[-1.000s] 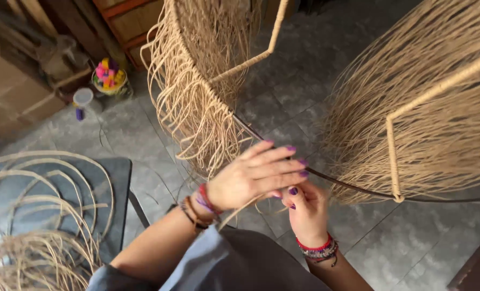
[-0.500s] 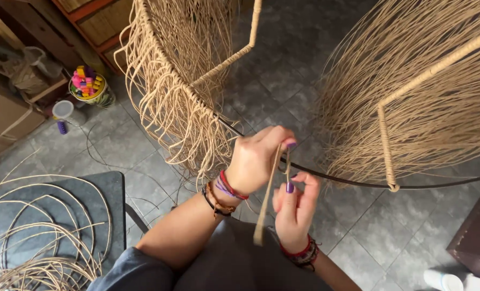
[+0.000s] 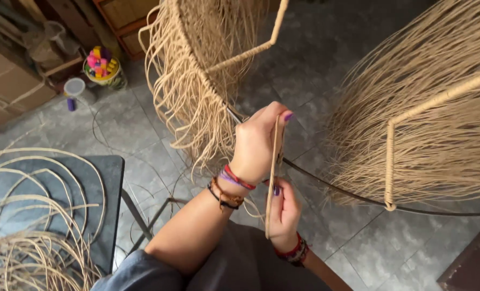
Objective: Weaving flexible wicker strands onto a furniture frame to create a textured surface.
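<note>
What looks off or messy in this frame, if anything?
Nothing looks damaged. Loose tan rattan strands sprawl in loops over the dark stool top at lower left, untidy but intact. Left hand and right hand pinch one flat tan strand beside the thin black metal hoop.

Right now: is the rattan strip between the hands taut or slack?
Taut. The strip runs straight from the left hand down to the right hand, with no sag.
</note>
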